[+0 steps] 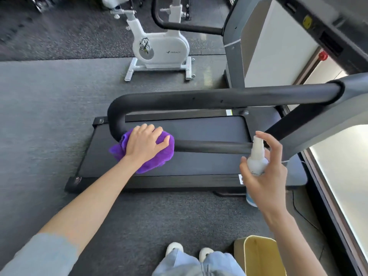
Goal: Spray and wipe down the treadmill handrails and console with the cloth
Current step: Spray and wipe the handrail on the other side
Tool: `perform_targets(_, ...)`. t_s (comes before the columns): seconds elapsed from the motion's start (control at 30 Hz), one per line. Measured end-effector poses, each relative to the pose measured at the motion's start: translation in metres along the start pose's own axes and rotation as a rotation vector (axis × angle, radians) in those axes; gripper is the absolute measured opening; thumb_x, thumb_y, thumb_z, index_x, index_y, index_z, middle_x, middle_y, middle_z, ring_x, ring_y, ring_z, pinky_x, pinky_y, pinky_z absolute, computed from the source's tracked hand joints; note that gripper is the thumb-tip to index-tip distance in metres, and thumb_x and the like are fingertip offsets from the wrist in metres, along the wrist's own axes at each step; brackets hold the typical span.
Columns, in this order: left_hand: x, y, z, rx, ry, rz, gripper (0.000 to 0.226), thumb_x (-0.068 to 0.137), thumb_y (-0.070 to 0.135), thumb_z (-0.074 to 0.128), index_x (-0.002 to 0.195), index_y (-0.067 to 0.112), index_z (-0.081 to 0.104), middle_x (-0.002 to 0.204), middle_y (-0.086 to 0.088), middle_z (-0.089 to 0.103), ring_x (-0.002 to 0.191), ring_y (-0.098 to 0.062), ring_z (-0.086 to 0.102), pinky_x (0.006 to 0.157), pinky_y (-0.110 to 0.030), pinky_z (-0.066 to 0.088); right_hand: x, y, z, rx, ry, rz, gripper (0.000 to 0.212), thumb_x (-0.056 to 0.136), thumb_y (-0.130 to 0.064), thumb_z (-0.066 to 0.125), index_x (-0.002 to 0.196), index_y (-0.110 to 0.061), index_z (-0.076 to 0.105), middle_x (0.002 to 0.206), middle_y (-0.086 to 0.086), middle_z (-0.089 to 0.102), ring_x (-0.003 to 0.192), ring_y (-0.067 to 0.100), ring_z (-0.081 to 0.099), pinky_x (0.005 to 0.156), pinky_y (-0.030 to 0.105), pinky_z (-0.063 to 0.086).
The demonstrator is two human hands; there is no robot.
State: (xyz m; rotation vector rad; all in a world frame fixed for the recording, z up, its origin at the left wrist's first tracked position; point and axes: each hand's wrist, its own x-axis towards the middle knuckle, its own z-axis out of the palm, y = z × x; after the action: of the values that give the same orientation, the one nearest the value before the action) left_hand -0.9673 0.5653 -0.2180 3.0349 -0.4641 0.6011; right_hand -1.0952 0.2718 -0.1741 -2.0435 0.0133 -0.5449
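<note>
A black padded handrail (211,146) of the treadmill runs left to right in front of me and loops back as an upper bar (219,97). My left hand (146,143) presses a purple cloth (154,160) around the rail near its left bend. My right hand (264,176) holds a white spray bottle (256,156) upright just in front of the rail's right part, index finger raised beside the nozzle. The grey console (318,18) sits at the upper right, mostly cut off by the frame.
The treadmill belt (199,128) lies below the rails on grey rubber flooring. A white exercise bike (159,48) stands beyond it. A pale yellow bin (258,255) sits by my feet at the lower right. A bright window runs along the right edge.
</note>
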Motion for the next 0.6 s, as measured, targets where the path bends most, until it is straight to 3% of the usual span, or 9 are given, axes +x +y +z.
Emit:
perform_targets(0.1,0.001,0.014,-0.008,-0.09,0.102,-0.069,0.045,0.092,0.043,0.037,0.08,0.007,0.061,0.07,-0.007,0.06,0.067,-0.028,0.056,0.062,-0.039,0.043,-0.004,-0.006,0.001,0.005,-0.015,-0.019,0.072,0.087,0.001,0.069,0.13,-0.049,0.039,0.081,0.007,0.056,0.055,0.028,0.056,0.05,0.033,0.048)
perform_targets(0.17,-0.002,0.021,-0.017,-0.108,0.205,-0.108,0.041,0.091,0.039,0.043,0.079,0.006,0.062,0.068,-0.007,0.06,0.064,-0.029,0.056,0.06,-0.039,0.044,-0.004,-0.008,-0.001,-0.002,-0.02,-0.026,0.072,0.087,0.001,0.07,0.13,-0.048,0.04,0.082,0.006,0.057,0.053,0.021,0.053,0.048,0.029,0.048)
perform_targets(0.37,-0.018,0.038,-0.066,-0.101,0.494,-0.116,0.033,0.092,0.036,0.05,0.085,0.01,0.069,0.07,-0.004,0.059,0.064,-0.026,0.056,0.061,-0.036,0.042,0.005,-0.017,-0.009,0.009,0.003,-0.035,0.068,0.087,-0.001,0.069,0.129,-0.046,0.04,0.083,0.005,0.058,0.053,0.021,0.054,0.047,0.017,0.045)
perform_targets(0.5,-0.02,0.04,-0.116,-0.092,0.679,-0.114,0.038,0.095,0.037,0.047,0.09,0.009,0.072,0.072,-0.006,0.061,0.063,-0.028,0.055,0.062,-0.036,0.039,0.012,-0.029,-0.007,0.046,-0.007,-0.035,0.069,0.088,-0.001,0.069,0.128,-0.047,0.039,0.088,0.011,0.063,0.058,0.036,0.061,0.052,0.041,0.053)
perform_targets(0.6,-0.005,0.035,-0.155,-0.094,0.822,-0.143,0.042,0.099,0.041,0.042,0.096,0.011,0.071,0.078,-0.007,0.062,0.068,-0.026,0.052,0.064,-0.036,0.035,0.015,-0.037,-0.005,0.066,-0.004,-0.079,0.068,0.088,-0.001,0.069,0.129,-0.046,0.04,0.086,0.01,0.063,0.057,0.035,0.062,0.048,0.03,0.052)
